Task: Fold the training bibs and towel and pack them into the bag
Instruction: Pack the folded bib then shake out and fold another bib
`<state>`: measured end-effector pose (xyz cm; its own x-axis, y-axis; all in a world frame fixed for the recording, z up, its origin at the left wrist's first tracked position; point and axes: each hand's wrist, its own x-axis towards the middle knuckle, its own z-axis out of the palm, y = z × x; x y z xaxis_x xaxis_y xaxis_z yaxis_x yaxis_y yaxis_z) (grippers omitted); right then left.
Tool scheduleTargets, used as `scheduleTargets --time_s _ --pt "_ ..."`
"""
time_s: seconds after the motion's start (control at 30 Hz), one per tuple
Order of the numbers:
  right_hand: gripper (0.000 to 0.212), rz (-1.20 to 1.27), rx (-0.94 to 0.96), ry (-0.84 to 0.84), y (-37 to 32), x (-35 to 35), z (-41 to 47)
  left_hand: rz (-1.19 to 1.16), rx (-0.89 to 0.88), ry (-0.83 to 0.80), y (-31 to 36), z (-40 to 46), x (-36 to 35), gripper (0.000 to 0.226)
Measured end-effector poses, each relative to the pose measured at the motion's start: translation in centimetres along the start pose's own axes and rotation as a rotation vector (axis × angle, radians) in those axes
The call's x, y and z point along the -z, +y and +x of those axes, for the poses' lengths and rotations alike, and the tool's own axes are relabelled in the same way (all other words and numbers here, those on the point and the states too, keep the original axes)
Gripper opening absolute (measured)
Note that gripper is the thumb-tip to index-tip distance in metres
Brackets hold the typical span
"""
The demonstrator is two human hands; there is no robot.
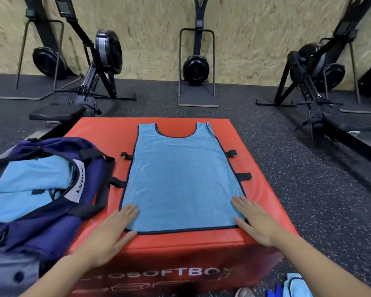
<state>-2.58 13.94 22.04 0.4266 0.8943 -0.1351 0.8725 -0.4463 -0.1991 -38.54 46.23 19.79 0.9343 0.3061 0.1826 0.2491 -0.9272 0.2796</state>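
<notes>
Smooth matt cloth bib (181, 179) on a glossy box (255, 189) (speckled rubbery floor (308, 179)).

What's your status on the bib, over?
Both hands flat, left hand and right hand pressing the bib's near corners. Bib spread unfolded on red box. Bag open beside it. Nothing in the way.

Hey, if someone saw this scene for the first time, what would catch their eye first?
Probably the light blue training bib spread flat in the middle of the red soft box, with the left hand and right hand pressed open on its near corners. Next, the navy bag lying open at the left with blue fabric already inside.
</notes>
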Motion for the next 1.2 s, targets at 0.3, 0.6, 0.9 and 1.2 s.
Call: scheduleTargets --time_s 0.3,0.6,0.9,1.2 --pt "0.076 0.228 0.054 0.165 0.5 0.1 0.0 -0.073 0.048 0.232 0.9 -1.0 1.1 0.05" --pt "0.003 0.206 0.134 0.392 0.3 -0.6 2.1 -0.043 -0.014 0.3 0.6 0.7 1.1 0.051" --pt "0.011 0.486 0.05 0.212 -1.7 3.2 -0.5 -0.353 0.243 0.2 1.7 0.3 3.4 0.016" --pt "0.033 1.069 -0.004 -0.199 -1.9 9.8 -4.5 -0.884 0.19 -0.276 4.5 -0.4 12.6 0.041"
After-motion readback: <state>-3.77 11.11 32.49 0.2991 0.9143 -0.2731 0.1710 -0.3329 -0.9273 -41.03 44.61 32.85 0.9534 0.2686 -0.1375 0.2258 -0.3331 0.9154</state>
